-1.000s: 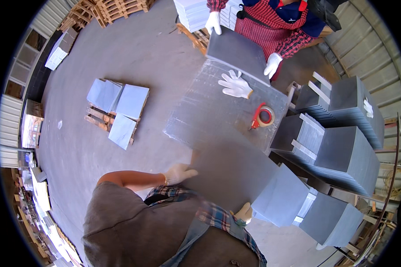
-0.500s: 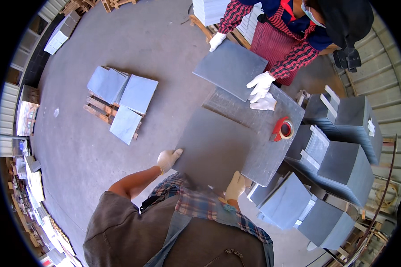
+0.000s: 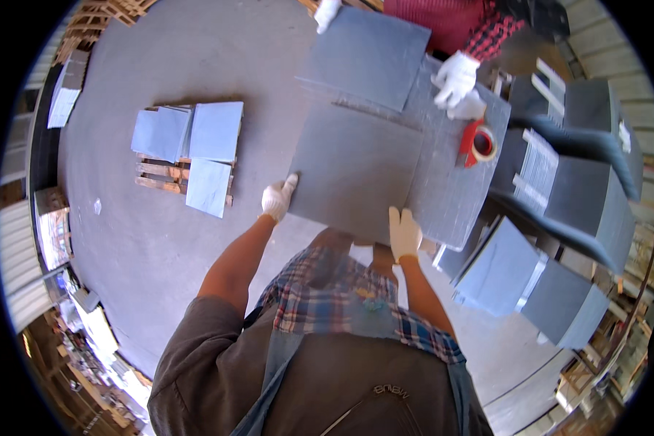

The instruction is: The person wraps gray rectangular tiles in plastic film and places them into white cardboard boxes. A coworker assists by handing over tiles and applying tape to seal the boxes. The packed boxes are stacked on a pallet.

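Observation:
In front of me a square grey stone tile (image 3: 356,174) lies on a scuffed grey worktable (image 3: 450,196). My left hand (image 3: 278,198), in a white glove, grips its left edge, thumb on top and the other fingers mostly hidden. My right hand (image 3: 405,234), gloved in cream, lies at the near right corner, fingers stretched out over the edge. Beyond it, a co-worker holds a second grey tile (image 3: 370,54) by its far left corner with one gloved hand (image 3: 328,13). The co-worker's other gloved hand (image 3: 456,78) rests over a crumpled white glove or cloth (image 3: 469,107) on the table.
A red tape dispenser (image 3: 478,144) sits at the table's right side. Further right stand several stacks of grey tiles (image 3: 585,189) with pale strips. On the floor at left, a wooden pallet (image 3: 163,178) carries bluish tiles (image 3: 216,131). More pallets (image 3: 98,22) are at the far left.
The view has shifted, so the table and co-worker appear higher. Both my hands are still at the near tile. The co-worker's right-side hand has moved off the far tile, toward the tape dispenser.

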### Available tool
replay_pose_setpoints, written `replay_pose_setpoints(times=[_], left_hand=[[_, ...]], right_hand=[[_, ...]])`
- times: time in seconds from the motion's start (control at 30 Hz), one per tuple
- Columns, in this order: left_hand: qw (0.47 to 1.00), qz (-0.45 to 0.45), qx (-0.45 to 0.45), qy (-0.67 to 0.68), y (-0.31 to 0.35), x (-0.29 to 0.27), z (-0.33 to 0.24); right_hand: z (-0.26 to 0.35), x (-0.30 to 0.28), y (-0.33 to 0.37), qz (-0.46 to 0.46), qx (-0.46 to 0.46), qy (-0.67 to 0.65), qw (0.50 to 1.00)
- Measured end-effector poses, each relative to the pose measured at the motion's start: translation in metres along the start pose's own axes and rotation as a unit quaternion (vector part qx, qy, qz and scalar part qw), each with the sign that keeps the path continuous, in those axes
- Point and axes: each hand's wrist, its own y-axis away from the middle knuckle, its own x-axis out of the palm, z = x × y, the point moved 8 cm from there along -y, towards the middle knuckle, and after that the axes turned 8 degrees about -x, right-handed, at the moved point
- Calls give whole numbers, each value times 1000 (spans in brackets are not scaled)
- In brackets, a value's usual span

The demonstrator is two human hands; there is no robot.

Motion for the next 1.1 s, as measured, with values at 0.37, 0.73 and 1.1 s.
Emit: replay_pose_setpoints(times=[0.37, 0.73, 1.1], left_hand=[[996, 6, 1, 92, -11, 29, -5], [968, 38, -157, 190, 7, 33, 81], [967, 244, -63, 37, 124, 145, 97]], right_hand=[[-81, -28, 34, 214, -114, 59, 968], [-144, 76, 50, 40, 63, 34, 997], [-159, 115, 23, 50, -17, 47, 998]])
